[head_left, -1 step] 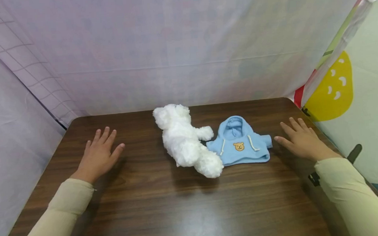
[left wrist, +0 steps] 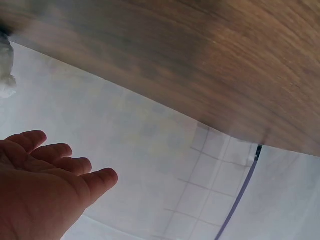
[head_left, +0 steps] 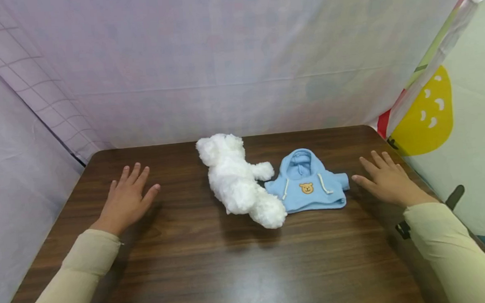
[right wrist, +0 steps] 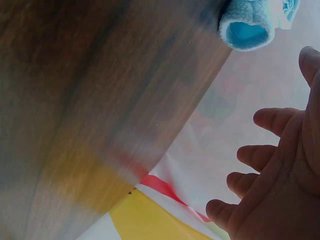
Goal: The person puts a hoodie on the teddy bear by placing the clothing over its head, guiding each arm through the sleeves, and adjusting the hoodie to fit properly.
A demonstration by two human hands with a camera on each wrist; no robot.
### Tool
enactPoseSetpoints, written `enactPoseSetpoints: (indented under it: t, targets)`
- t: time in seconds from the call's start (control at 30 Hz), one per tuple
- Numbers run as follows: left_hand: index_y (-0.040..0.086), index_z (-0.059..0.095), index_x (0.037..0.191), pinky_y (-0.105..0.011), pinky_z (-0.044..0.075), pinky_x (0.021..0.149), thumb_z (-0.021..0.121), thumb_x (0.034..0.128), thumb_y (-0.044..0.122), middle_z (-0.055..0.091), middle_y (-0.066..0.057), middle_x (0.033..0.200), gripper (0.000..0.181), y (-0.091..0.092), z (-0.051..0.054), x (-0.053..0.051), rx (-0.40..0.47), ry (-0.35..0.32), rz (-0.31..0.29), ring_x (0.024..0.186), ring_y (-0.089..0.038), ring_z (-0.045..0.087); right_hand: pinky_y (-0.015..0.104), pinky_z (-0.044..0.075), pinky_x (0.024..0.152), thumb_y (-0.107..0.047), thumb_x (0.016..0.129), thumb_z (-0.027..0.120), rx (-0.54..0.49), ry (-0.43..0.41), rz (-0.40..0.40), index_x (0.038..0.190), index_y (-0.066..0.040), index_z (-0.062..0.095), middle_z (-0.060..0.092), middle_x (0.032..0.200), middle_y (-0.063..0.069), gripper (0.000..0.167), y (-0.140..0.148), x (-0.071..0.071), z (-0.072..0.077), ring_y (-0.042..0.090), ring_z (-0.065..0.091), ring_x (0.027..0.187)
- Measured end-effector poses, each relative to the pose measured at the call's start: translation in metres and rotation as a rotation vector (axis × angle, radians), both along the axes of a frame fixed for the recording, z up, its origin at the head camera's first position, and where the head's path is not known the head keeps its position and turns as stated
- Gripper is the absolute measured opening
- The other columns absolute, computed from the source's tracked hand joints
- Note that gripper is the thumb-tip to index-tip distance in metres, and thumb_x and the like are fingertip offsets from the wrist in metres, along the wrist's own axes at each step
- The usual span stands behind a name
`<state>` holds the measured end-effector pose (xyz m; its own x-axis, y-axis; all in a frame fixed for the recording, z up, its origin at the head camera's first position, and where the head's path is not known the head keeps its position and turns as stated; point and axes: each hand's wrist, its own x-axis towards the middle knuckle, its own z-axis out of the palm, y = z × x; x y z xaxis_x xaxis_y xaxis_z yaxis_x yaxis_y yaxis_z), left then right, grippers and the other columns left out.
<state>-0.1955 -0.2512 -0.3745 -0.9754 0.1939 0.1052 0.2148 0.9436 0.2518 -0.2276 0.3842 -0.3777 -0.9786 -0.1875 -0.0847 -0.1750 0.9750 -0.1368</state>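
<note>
A fluffy white stuffed animal (head_left: pixel 230 176) lies on its side in the middle of the brown wooden table (head_left: pixel 182 264), its face out of sight. Just right of it lies a small light blue hoodie (head_left: pixel 316 195), laid flat with a bear face on the chest and white drawstrings. One leg of the toy overlaps the hoodie's left edge. My left hand (head_left: pixel 125 199) is over the table's left part, fingers spread, touching neither item. Beyond the hoodie's right sleeve (right wrist: pixel 247 32), my right hand (head_left: pixel 390 182) is held palm down with straight fingers, apart from the cloth.
A pale cloth curtain (head_left: pixel 222 70) hangs along the table's far edge, and another sheet (head_left: pixel 16 149) hangs at the left. On the right is a white cloth with a yellow printed shape (head_left: pixel 428 119). A dark object (head_left: pixel 404 230) shows beside the right sleeve cuff.
</note>
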Motion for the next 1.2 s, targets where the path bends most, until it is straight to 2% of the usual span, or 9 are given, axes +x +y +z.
enactPoseSetpoints:
  t: [0.57, 0.63, 0.73, 0.83, 0.87, 0.93, 1.0, 1.07, 1.2]
  targets:
    - [-0.002, 0.025, 0.154, -0.073, 0.012, 0.107, 0.033, 0.1047, 0.054, 0.012, -0.029, 0.159, 0.075, 0.005, 0.001, -0.002, 0.008, -0.012, -0.017, 0.146, -0.049, 0.005, 0.073, 0.004, 0.107, -0.061, 0.101, 0.037, -0.030, 0.015, 0.007, 0.150, 0.010, 0.028, 0.008, 0.153, 0.042, 0.086, -0.003, 0.004, 0.000, 0.059, -0.002, 0.140]
    - [-0.002, 0.026, 0.154, -0.072, 0.013, 0.107, 0.035, 0.1048, 0.053, 0.013, -0.027, 0.160, 0.074, 0.008, 0.002, -0.002, 0.036, 0.014, -0.045, 0.146, -0.047, 0.006, 0.072, 0.006, 0.108, -0.059, 0.101, 0.039, -0.033, 0.027, 0.024, 0.149, 0.010, 0.029, 0.010, 0.152, 0.042, 0.085, -0.004, 0.004, 0.000, 0.059, 0.001, 0.140]
    - [-0.002, 0.033, 0.152, -0.067, 0.019, 0.109, 0.044, 0.1045, 0.047, 0.020, -0.025, 0.159, 0.069, 0.017, 0.008, -0.003, 0.107, 0.124, -0.114, 0.146, -0.045, 0.015, 0.070, 0.009, 0.109, -0.058, 0.101, 0.043, -0.032, 0.031, 0.046, 0.148, 0.010, 0.030, 0.013, 0.152, 0.042, 0.084, -0.006, 0.003, 0.002, 0.059, 0.006, 0.140]
    - [-0.002, 0.042, 0.148, -0.061, 0.025, 0.110, 0.054, 0.1024, 0.038, 0.030, -0.023, 0.157, 0.062, 0.038, 0.024, -0.005, 0.174, 0.272, -0.188, 0.143, -0.043, 0.026, 0.069, 0.013, 0.109, -0.057, 0.100, 0.045, -0.027, 0.027, 0.055, 0.148, 0.010, 0.031, 0.016, 0.151, 0.041, 0.084, -0.010, 0.000, 0.005, 0.059, 0.011, 0.139]
    - [-0.002, 0.043, 0.147, -0.060, 0.026, 0.110, 0.055, 0.1019, 0.036, 0.032, -0.023, 0.156, 0.060, 0.047, 0.031, -0.006, 0.184, 0.304, -0.208, 0.142, -0.043, 0.029, 0.069, 0.014, 0.108, -0.058, 0.100, 0.046, -0.023, 0.024, 0.053, 0.149, 0.010, 0.030, 0.017, 0.151, 0.041, 0.085, -0.012, -0.001, 0.007, 0.059, 0.013, 0.139]
    - [-0.001, 0.045, 0.146, -0.058, 0.026, 0.111, 0.055, 0.1018, 0.036, 0.035, -0.023, 0.154, 0.059, 0.069, 0.050, -0.007, 0.184, 0.316, -0.248, 0.141, -0.042, 0.030, 0.070, 0.016, 0.108, -0.058, 0.099, 0.047, -0.019, 0.021, 0.052, 0.149, 0.010, 0.031, 0.019, 0.151, 0.041, 0.086, -0.016, -0.004, 0.010, 0.059, 0.016, 0.137]
    - [0.001, 0.044, 0.148, -0.056, 0.024, 0.113, 0.052, 0.1025, 0.040, 0.035, -0.022, 0.154, 0.061, 0.094, 0.070, -0.011, 0.150, 0.264, -0.282, 0.142, -0.041, 0.029, 0.070, 0.018, 0.107, -0.058, 0.098, 0.050, -0.014, 0.021, 0.056, 0.149, 0.009, 0.030, 0.020, 0.151, 0.040, 0.086, -0.020, -0.007, 0.014, 0.058, 0.018, 0.137]
    - [0.004, 0.039, 0.151, -0.053, 0.020, 0.116, 0.047, 0.1030, 0.046, 0.032, -0.020, 0.156, 0.064, 0.120, 0.089, -0.017, 0.094, 0.161, -0.314, 0.145, -0.038, 0.026, 0.070, 0.019, 0.107, -0.055, 0.098, 0.053, -0.014, 0.018, 0.058, 0.149, 0.008, 0.030, 0.020, 0.152, 0.038, 0.085, -0.027, -0.012, 0.017, 0.057, 0.020, 0.137]
    - [0.009, 0.031, 0.155, -0.046, 0.019, 0.118, 0.046, 0.1023, 0.049, 0.028, -0.014, 0.159, 0.069, 0.174, 0.119, -0.039, -0.022, -0.043, -0.372, 0.146, -0.032, 0.024, 0.069, 0.022, 0.106, -0.048, 0.097, 0.059, -0.017, 0.011, 0.073, 0.149, 0.008, 0.033, 0.025, 0.151, 0.038, 0.081, -0.040, -0.022, 0.025, 0.056, 0.025, 0.135]
